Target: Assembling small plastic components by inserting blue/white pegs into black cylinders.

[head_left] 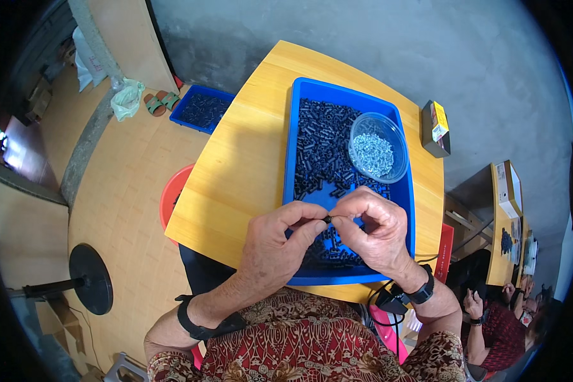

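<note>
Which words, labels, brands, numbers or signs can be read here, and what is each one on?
Nothing is legible enough to quote.
White bag, upper left: reddish print, too blurred.
Yellow packet, in the dark box: print too small.
Red plastic item, right of the table: pale marks, too small.
Small black part, at the fingertips of the left hand and right hand: no lettering visible.

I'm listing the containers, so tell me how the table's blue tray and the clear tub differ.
The tray is opaque blue, while the tub is see-through. The tray is rectangular and larger; the tub is round and sits inside it. The tray holds black pieces, the tub small silvery pieces. Both are open-topped and hold many loose parts.
</note>
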